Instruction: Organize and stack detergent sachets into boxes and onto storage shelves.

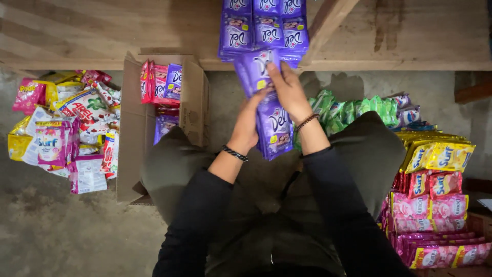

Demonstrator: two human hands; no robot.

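Both hands share one grip on a strip of purple sachets [271, 120]: the right hand [289, 92] is closed over its upper part, fingers pressed flat on the front, while the left hand [247, 125] clasps its left edge lower down. The strip hangs between the forearms, above the person's lap, its lower end near the knees. Each wrist carries one band, two in all (a dark one on the left, a beaded one on the right).

Just beyond the hands, more purple sachets [264, 28] lie in three columns side by side on the wooden shelf [410, 36] at the far side, their lower edge touching the top of the held strip.

To the left stands one open cardboard box [133, 128] on the floor, with red and purple sachets [161, 82] upright inside; I count about three packs at its far end and more purple below, too shadowed to count. Farther left is a loose heap of mixed sachets [66, 128] in pink, yellow and white.

To the right, a pile of green sachets [353, 110] lies behind the right knee, then yellow sachets [438, 154], and nearest, stacked pink sachets [430, 208].
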